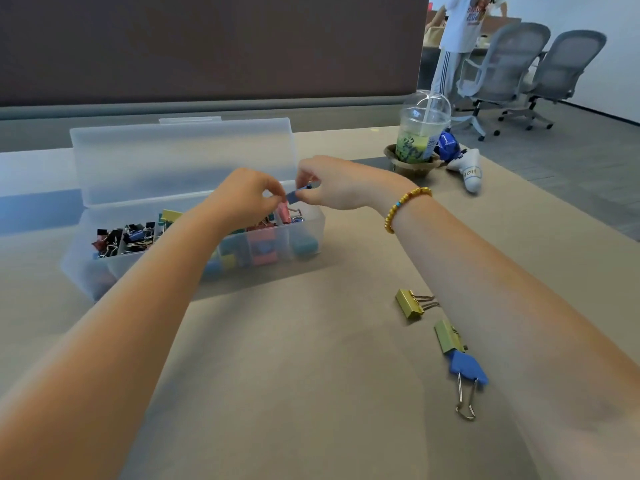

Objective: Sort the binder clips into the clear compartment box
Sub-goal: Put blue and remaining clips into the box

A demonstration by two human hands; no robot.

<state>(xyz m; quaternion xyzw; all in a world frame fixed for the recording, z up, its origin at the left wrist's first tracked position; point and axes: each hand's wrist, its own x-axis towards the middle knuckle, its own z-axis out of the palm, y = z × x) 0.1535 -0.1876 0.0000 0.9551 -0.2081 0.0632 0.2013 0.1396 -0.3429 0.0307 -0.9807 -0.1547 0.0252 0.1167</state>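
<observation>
- Right now we have both hands raised over the right end of the clear box (194, 268), and between them a small blue clip (294, 195).
- Our left hand (242, 199) pinches the clip's left end with curled fingertips; our right hand (332, 188), with a yellow bead bracelet (403, 208) on its wrist, pinches the right end.
- That blue clip lies roughly level, its long axis running left to right between our fingertips, just above the pink clips (285, 213) in the box.
- We see the box's lid (183, 157) standing open behind it, and its compartments hold black, yellow, teal, pink and blue clips.
- On the brown table (277, 358), near our right forearm, lie three more: a yellow clip (410, 303) with its wire handles pointing right, an olive clip (446, 336), and touching it a bigger blue clip (467, 368) with handles pointing toward us.
- Farther back stands a lidded drink cup (420, 133) with a straw.
</observation>
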